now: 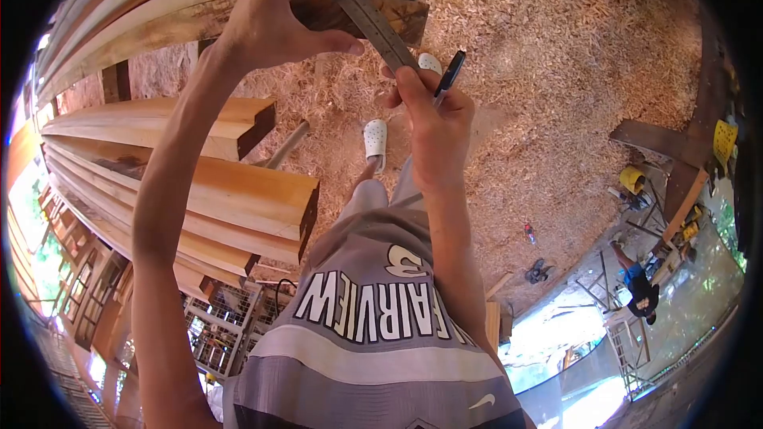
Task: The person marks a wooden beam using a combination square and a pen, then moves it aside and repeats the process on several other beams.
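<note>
The timber beam under the left hand is looking heavy and rigid, unlikely to shift. That hand is pinching a combination square against the beam's end, thumb and fingers closing on the steel blade. The blade is looking stiff, thin and slick, so it is best gripped near the head. Just below this grip the right hand is pinching a black pen, which is light and easily dropped, with one fingertip touching the blade. Stacked timbers are lying beside the left forearm. Wood shavings and white sandals are lying beneath both grips, and another person is working well apart.
</note>
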The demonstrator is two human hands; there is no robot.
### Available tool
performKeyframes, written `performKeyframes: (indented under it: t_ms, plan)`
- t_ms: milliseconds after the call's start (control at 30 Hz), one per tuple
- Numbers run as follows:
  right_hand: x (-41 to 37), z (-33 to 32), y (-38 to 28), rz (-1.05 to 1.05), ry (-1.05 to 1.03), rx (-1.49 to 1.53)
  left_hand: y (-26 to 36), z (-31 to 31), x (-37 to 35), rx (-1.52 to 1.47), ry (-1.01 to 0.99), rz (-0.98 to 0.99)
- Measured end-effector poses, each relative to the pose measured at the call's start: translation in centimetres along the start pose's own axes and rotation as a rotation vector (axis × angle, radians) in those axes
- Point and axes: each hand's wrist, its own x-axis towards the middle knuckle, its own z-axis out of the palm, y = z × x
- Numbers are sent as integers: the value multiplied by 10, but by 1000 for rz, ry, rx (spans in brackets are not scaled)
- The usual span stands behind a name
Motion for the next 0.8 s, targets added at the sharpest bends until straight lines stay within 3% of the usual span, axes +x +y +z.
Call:
performKeyframes:
  t_ms: [67, 267, 367, 467, 533, 567, 733, 800]
  plan:
    - [0, -3, 1, -8, -1, -16, -13, 17, -12, -129, 9, -91]
    - [-10, -23, -24, 115, 43, -115, -15, 19, -4, -25, 143, 87]
    - [-6, -43, -29, -116, 52, -85, -12, 15, -2, -33, 120, 65]
    - [1, -55, -43, -457, 250, -63, -11, 14, -1, -18, 63, 62]
    - [-1, -67, -65, -370, 164, -166, -15, 16, -3, -32, 70, 56]
    - [2, -75, -75, -377, -23, -63, -16, 16, -3, -37, 69, 64]
    - [19, -53, -83, -516, -15, -157, -12, 14, -1, -37, 79, 57]
    - [24, -44, -82, -593, -134, -364, -13, 13, -2, -41, 95, 56]
